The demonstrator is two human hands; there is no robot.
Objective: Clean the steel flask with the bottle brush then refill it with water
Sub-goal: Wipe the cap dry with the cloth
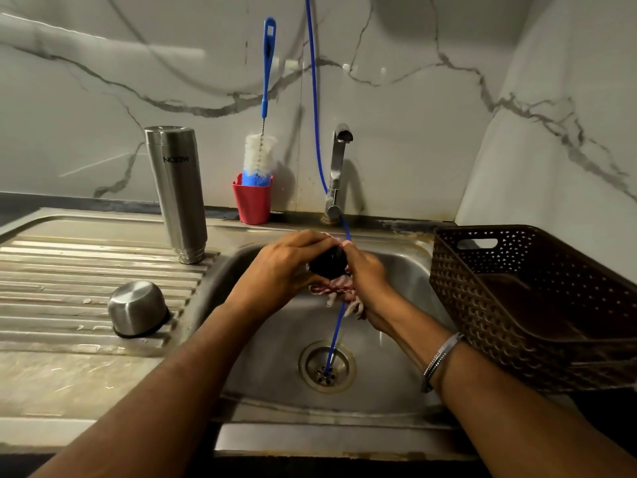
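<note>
The steel flask point(175, 191) stands upside down on the draining board, left of the basin. Its steel cup lid point(138, 307) lies mouth down nearer the front. The bottle brush point(261, 155), with a blue handle and white bristles, stands in a red cup point(252, 203) against the wall. Over the sink point(389, 339), my left hand point(282, 267) grips a small black cap point(329, 262). My right hand point(365, 274) holds a red-and-white striped cloth point(336, 288) against the cap.
A steel tap point(337, 170) rises behind the basin, and a thin blue hose point(315, 98) runs from the wall down into the drain point(326, 367). A brown perforated basket point(531, 305) sits on the right counter. Marble wall panels stand behind.
</note>
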